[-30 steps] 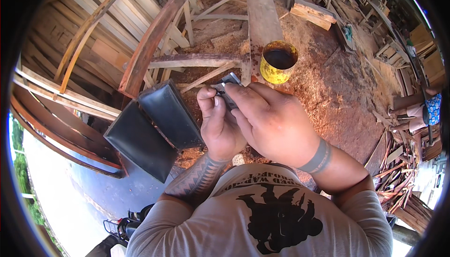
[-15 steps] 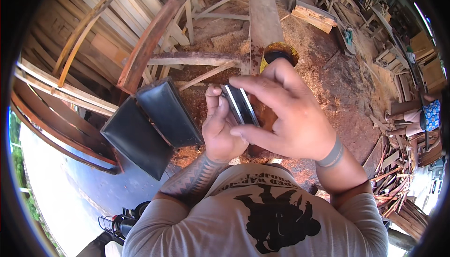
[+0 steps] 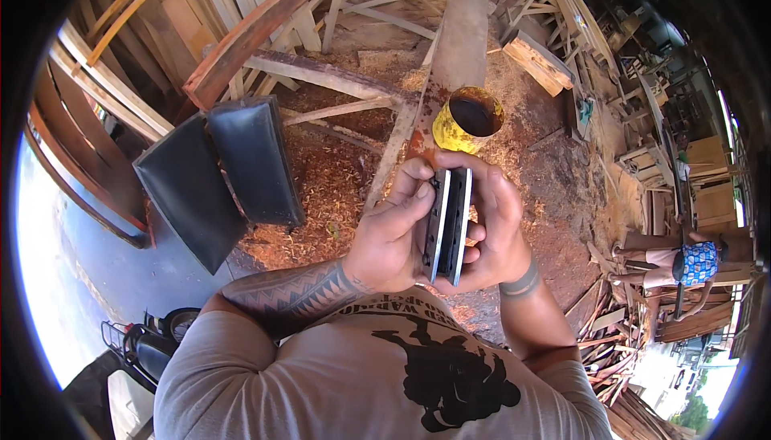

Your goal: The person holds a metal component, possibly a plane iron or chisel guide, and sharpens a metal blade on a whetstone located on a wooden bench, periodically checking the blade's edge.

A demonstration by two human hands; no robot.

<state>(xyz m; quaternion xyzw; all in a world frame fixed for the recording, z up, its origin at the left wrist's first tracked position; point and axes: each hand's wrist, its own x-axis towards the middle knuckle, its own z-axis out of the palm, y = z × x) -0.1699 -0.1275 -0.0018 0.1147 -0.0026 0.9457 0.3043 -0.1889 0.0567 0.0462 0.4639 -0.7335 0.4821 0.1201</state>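
My left hand (image 3: 389, 231) and my right hand (image 3: 498, 223) are closed around a narrow black object with two long silver edges (image 3: 450, 223), held upright in view with a dark channel between the edges. The left fingers grip one side and the right fingers curl round the other. Just beyond my fingertips, a stained yellow can (image 3: 460, 139) with dark contents stands on a long board (image 3: 458, 30). Two black padded panels (image 3: 253, 167) lean to the left of my hands.
Timber frames and stacked boards (image 3: 173, 22) fill the upper left. A short wood block (image 3: 534, 67) lies upper right. Scrap strips (image 3: 610, 336) are piled at lower right. Another person in blue patterned clothing (image 3: 697, 265) is at the right. A motorbike (image 3: 152, 352) stands at lower left.
The object has turned from mostly hidden in my fingers to lengthwise with both silver edges showing. My right hand has swung round to its right side. The view has shifted.
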